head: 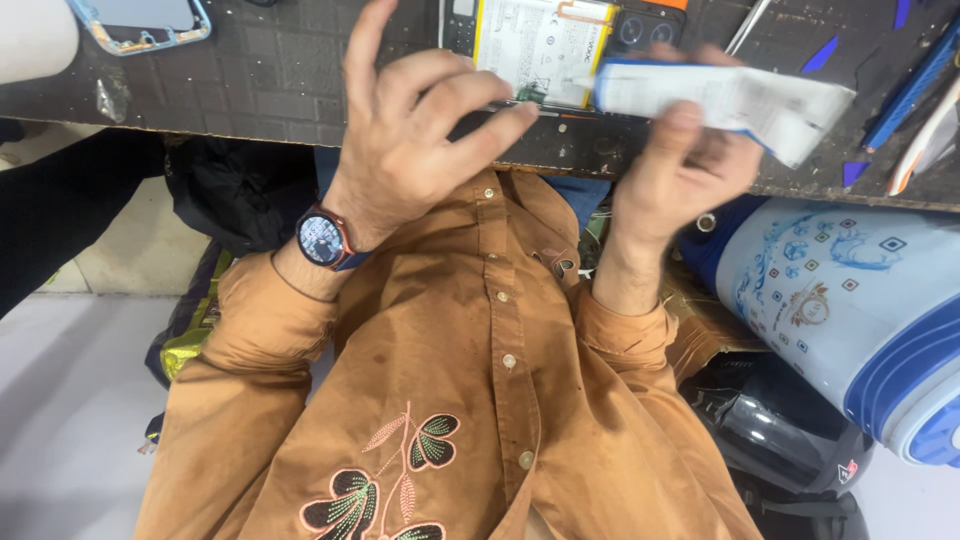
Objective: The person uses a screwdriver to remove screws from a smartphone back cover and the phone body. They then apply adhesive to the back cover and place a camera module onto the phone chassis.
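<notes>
The right hand [690,165] sits at the upper right of the frame with its fingers curled around a white paper-wrapped packet [730,100], thumb pressed against the near face. The packet's long axis runs across the picture, left to right, dipping a little toward the right end, which sticks out free past the fingers. The left hand [420,130] hovers just left of centre, fingers loosely spread and half bent, gripping nothing that I can make out; its fingertips come close to the packet's left end and to a thin dark rod [510,108] lying along the worktop [260,80] edge, so it is the nearer hand to that end. Behind the packet lies an opened phone with its white battery [540,45] showing. A blue phone frame [140,25] rests at the upper left. A blue and white water cooler [850,300] crowds the lower right, leaving free room mostly to the left.
</notes>
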